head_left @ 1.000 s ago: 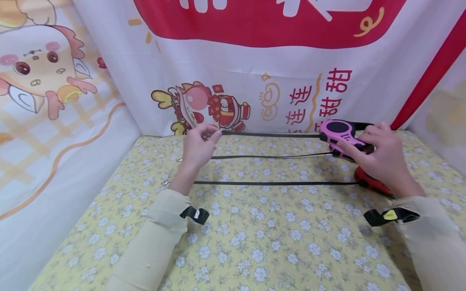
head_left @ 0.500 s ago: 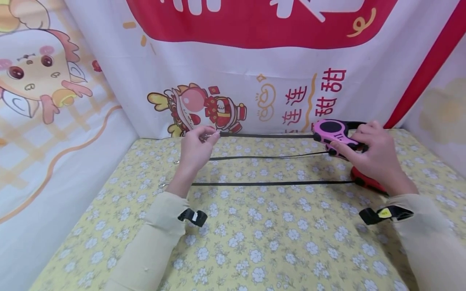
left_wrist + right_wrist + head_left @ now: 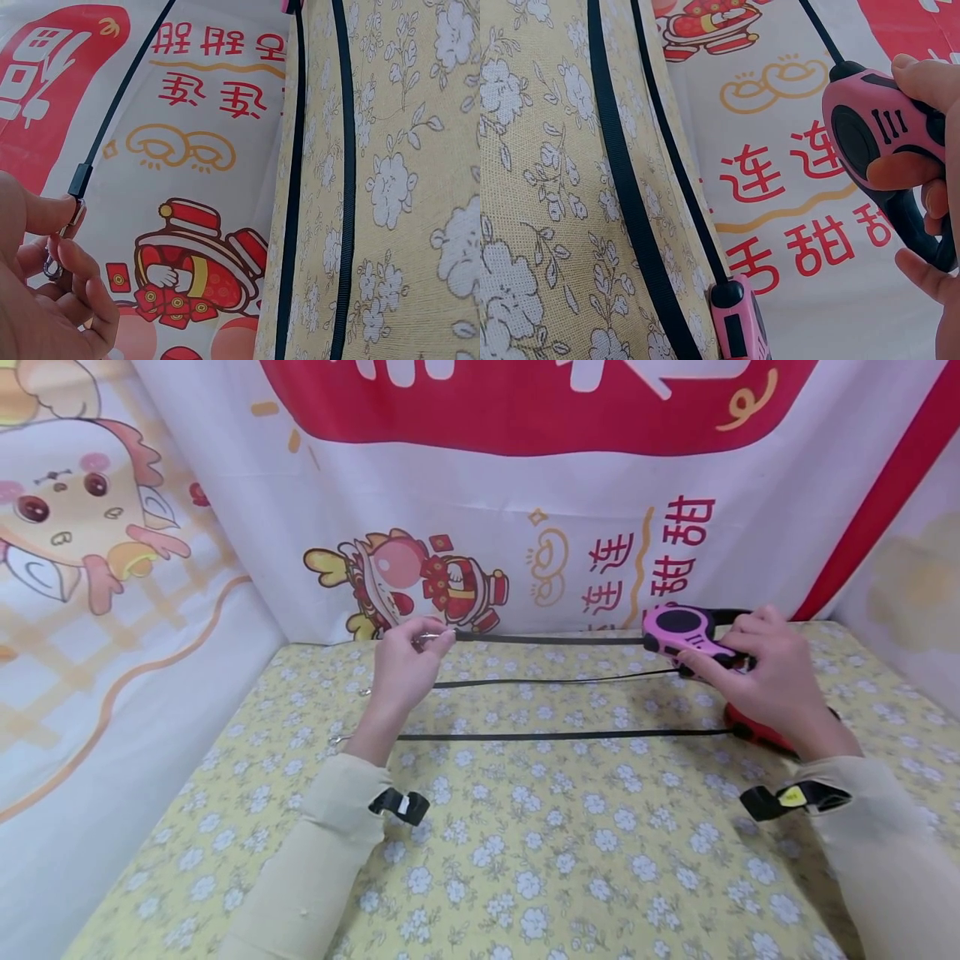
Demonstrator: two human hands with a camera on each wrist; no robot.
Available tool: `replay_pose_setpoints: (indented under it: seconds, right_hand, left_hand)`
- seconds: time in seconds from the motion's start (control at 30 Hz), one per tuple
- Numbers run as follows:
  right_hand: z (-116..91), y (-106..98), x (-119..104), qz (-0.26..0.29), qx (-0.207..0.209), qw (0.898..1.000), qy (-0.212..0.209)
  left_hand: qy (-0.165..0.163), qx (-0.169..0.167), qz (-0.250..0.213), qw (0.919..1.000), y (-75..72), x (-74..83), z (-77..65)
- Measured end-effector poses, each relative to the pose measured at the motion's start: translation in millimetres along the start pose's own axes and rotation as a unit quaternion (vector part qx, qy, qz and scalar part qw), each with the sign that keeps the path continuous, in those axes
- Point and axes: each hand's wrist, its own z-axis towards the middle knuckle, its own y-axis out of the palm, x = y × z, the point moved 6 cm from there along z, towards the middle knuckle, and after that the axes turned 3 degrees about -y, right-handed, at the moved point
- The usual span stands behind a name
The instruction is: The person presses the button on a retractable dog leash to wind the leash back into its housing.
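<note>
My right hand [image 3: 780,681] grips a pink and black retractable dog leash [image 3: 885,112] by its handle, raised at the back right of the table. Its black strap [image 3: 555,639] stretches taut leftward to my left hand [image 3: 408,664]. There the thumb and fingers pinch the metal clip [image 3: 77,210] at the strap's end. A second pink retractable leash [image 3: 739,322] lies on the table below the held one, its strap [image 3: 517,682] drawn out to the left. Nearer me lies a red retractable leash [image 3: 757,727], partly hidden by my right wrist, with its strap [image 3: 555,736] also laid out straight.
A yellow floral cloth [image 3: 525,860] covers the table. Behind its back edge hangs a white and red printed curtain [image 3: 480,485], close to both hands. Another printed curtain [image 3: 112,635] stands along the left side. Metal clips of the lying leashes, one clip [image 3: 340,740] nearest me, rest at the left.
The head view has shifted slightly. Both hands keep their holds, with the strap still stretched between them and the lying leashes in the same place.
</note>
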Motion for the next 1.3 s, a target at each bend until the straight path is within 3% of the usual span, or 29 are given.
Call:
replay_pose_setpoints:
  seconds: [1.3]
  right_hand:
    - [0.7, 0.9, -6.1, 0.009, 0.010, 0.999, -0.042]
  left_hand:
    - [0.009, -0.012, 0.010, 0.9998, 8.0, -0.4, -2.4]
